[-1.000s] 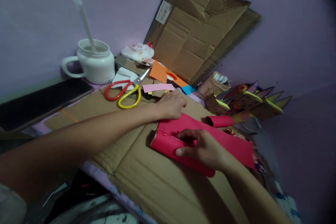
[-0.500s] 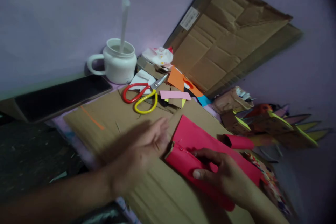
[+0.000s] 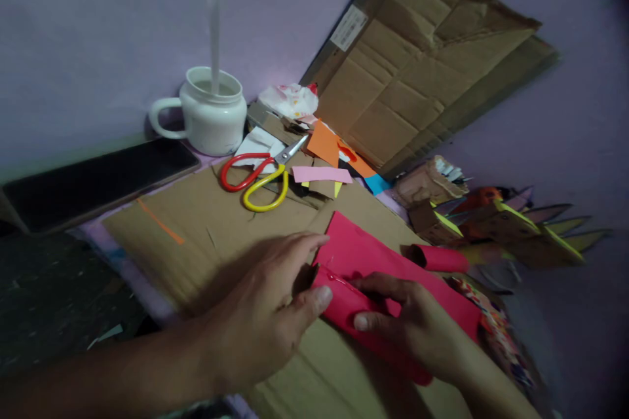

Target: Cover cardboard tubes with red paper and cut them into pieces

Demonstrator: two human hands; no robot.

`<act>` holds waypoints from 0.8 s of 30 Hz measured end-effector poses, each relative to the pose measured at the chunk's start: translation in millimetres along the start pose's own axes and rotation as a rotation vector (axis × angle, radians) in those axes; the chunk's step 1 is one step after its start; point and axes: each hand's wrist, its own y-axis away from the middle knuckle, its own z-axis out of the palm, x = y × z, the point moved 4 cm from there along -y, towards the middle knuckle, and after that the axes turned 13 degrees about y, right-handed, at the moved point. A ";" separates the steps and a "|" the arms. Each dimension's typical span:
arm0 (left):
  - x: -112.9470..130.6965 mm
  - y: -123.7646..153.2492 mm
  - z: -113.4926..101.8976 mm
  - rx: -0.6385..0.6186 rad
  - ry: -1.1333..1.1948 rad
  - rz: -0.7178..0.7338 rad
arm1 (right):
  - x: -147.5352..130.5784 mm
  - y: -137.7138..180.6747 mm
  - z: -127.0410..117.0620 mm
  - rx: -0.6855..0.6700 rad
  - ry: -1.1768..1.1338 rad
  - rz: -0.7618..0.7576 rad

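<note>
A sheet of red paper [image 3: 366,255] lies on a flat cardboard sheet [image 3: 216,229], its near edge rolled over into a tube. My right hand [image 3: 410,321] presses down on that roll with thumb and fingers spread along it. At the roll's left end my left hand [image 3: 268,304] touches it, thumb on the end and fingers over the top. A glossy bead, like glue, runs along the seam between the hands. A small finished red paper roll [image 3: 437,258] lies just beyond the sheet.
Red-and-yellow scissors [image 3: 255,175] and pink, orange and blue paper scraps [image 3: 322,173] lie at the back. A white jar [image 3: 211,114] with a stick stands by the wall, beside a dark phone [image 3: 98,183]. Folded cardboard [image 3: 417,72] leans on the wall. Cardboard-and-paper crafts [image 3: 496,222] sit to the right.
My left hand drew back from the far edge of the red sheet and came to the left end of the roll. The right hand stayed pressed on the roll. The view shifted.
</note>
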 end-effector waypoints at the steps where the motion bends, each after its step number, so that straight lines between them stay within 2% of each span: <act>1: 6.4 -3.8 0.5 -0.042 -0.108 0.098 | -1.9 0.0 -0.2 0.004 -0.007 -0.013; 4: 18.7 -12.2 14.9 -0.302 -0.418 0.337 | -6.1 0.4 -0.5 0.027 -0.001 -0.050; 6: 17.7 -15.6 26.9 -0.433 -0.557 0.387 | -7.1 0.5 -1.3 0.062 0.009 -0.075; 7: 15.8 -16.9 31.7 -0.456 -0.602 0.394 | -7.2 0.3 -1.6 0.076 0.013 -0.086; 9: 12.0 -18.4 38.4 -0.433 -0.648 0.412 | -5.9 -0.3 -1.6 0.079 0.013 -0.094; 12: 8.5 -18.1 42.8 -0.324 -0.689 0.458 | -1.7 -2.0 -1.3 0.059 -0.030 -0.093; 16: 8.9 -14.2 48.1 -0.211 -0.731 0.672 | 4.5 -4.6 -1.3 0.063 -0.038 -0.100; 19: 5.5 -12.4 52.6 -0.197 -0.733 0.774 | 8.8 -7.0 0.0 0.051 -0.042 -0.097; 24: -0.6 -12.2 55.4 -0.211 -0.760 0.760 | 10.8 -8.3 -4.8 0.077 -0.037 -0.111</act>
